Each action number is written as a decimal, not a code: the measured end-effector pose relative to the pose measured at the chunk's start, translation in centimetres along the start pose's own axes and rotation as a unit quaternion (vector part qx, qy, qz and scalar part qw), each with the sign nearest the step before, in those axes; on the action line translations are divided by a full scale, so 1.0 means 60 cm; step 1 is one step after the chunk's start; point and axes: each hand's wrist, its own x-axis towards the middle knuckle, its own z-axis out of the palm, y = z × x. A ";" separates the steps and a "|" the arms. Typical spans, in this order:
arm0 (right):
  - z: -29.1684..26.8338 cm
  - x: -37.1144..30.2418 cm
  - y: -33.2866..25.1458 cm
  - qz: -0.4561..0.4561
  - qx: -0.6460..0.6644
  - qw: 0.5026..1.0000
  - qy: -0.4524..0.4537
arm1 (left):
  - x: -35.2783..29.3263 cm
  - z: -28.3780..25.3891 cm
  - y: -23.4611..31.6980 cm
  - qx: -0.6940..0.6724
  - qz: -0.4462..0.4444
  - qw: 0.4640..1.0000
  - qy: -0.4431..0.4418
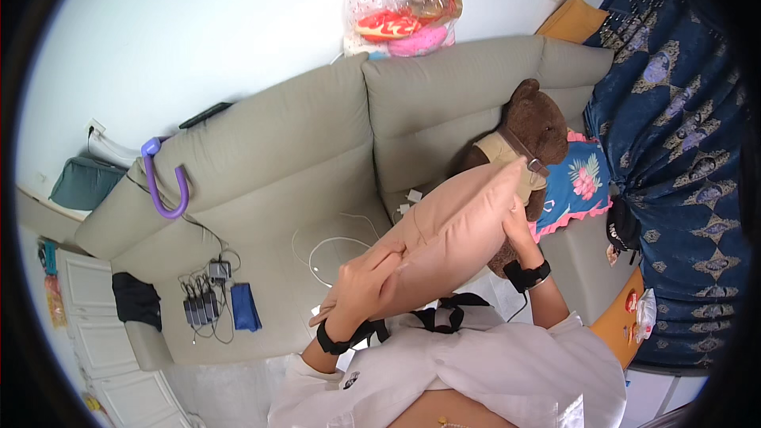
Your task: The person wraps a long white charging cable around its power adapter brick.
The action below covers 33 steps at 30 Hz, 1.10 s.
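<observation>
Between my two hands is a pink-beige pillow (pixel 452 230), held up in front of my chest and tilted, its right end higher. My left hand (pixel 366 279) grips its near left side, fingers pressed into the fabric. At its right end, my right hand (pixel 517 226) grips the edge; the pillow hides part of those fingers. Behind the pillow's right end a brown teddy bear (pixel 539 123) in a tan outfit sits on the grey sofa (pixel 285 150). Next to the bear leans a blue cushion (pixel 583 178) with pink ruffles and a flower print.
Left on the sofa seat lie black adapters with cables (pixel 202 305) and a blue pouch (pixel 245 307). A purple curved bar (pixel 178 198) rests on the backrest. White cables (pixel 313 257) lie beside the pillow. Behind the sofa is a stuffed clear bag (pixel 404 8). A dark blue curtain (pixel 674 166) hangs at right.
</observation>
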 end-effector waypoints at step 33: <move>0.157 -0.087 0.195 -0.154 -0.231 0.835 -0.475 | -0.386 0.154 0.057 0.052 -0.554 0.825 -0.095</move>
